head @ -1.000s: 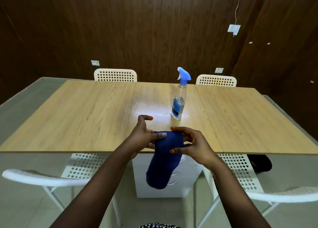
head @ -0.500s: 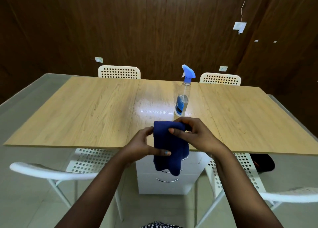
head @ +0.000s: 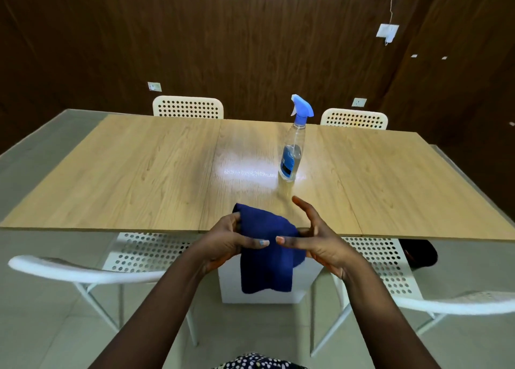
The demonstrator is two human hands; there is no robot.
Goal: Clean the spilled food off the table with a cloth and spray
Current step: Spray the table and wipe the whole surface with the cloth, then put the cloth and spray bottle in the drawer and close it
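A dark blue cloth (head: 264, 254) hangs folded over the near edge of the wooden table (head: 139, 173). My left hand (head: 225, 243) grips its left side, thumb across the front. On the cloth's right side, my right hand (head: 315, 235) has its thumb pressed against the front while the fingers stretch out straight toward the table. A clear spray bottle (head: 292, 151) with a blue trigger head stands upright on the table beyond the hands. No spilled food shows on the tabletop; only a bright glare patch lies beside the bottle.
Two white perforated chairs (head: 188, 107) stand at the far side. Two more white chairs (head: 83, 271) are tucked under the near edge, left and right of me. A white drawer unit (head: 231, 285) sits under the table. A dark object (head: 418, 253) lies on the floor at right.
The cloth rose from below the table edge and now lies partly over it. My right hand's fingers opened out from curling over the cloth's top.
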